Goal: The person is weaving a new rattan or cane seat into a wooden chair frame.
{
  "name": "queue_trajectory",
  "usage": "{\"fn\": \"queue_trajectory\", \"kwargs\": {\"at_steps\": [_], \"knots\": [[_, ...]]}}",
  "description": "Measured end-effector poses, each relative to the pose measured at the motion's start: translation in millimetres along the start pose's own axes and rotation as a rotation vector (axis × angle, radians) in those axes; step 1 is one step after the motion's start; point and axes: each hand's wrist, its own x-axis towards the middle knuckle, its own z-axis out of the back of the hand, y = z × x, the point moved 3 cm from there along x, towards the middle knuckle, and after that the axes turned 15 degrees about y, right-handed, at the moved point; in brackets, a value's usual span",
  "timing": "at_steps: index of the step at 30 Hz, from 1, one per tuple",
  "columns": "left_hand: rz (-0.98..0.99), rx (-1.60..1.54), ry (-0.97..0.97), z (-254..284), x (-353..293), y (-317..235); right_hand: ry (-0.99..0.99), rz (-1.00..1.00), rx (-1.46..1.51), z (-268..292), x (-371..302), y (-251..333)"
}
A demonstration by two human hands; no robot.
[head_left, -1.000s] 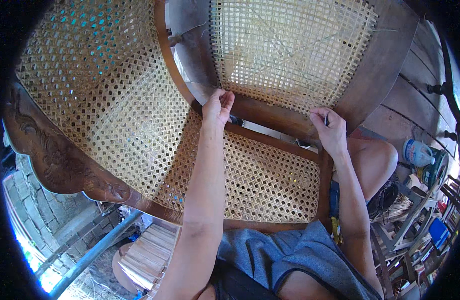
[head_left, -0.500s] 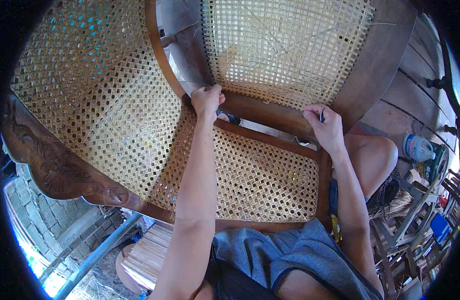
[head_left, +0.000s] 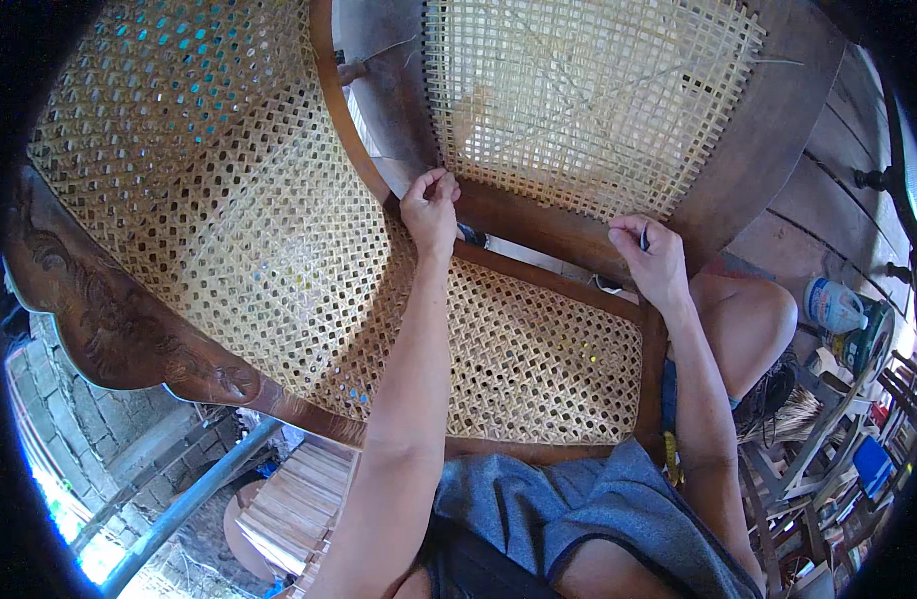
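Observation:
A woven cane panel (head_left: 588, 110) with an open square weave sits in a brown wooden frame (head_left: 538, 215) in front of me. My left hand (head_left: 432, 212) is at the frame's lower left corner, thumb and fingertips pinched together. Whatever is between them is too thin to make out. By the panel's lower right edge, my right hand (head_left: 654, 260) is also closed, thumb against forefinger. Something small and dark shows at its fingers; I cannot tell its kind. Loose strands lie across the panel. Beneath my arms is a finished cane seat (head_left: 538, 359) with a denser weave.
A large curved cane back (head_left: 259, 240) with a carved wooden rail (head_left: 109, 309) fills the left side. At the right are a plastic bottle (head_left: 835, 305), piled wooden pieces and a blue object (head_left: 873, 464). A blue-grey pole (head_left: 194, 504) and wooden slats (head_left: 297, 504) lie lower left.
The whole view has shifted slightly, putting the chair further right. My left hand's fingers have gone from a tighter curl to a fingertip pinch. My right hand stays near the panel's edge.

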Motion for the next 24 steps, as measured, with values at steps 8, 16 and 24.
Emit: {"fn": "queue_trajectory", "kwargs": {"at_steps": [8,16,24], "knots": [[0.01,0.052,0.005,0,0,-2,0.024,0.034,-0.053,0,0,3],[0.088,-0.141,-0.016,3,2,4,0.077,0.046,-0.065,-6,-1,-3],[-0.003,0.136,0.006,-2,-7,-8,0.262,-0.173,-0.141,-15,-11,-3]]}}
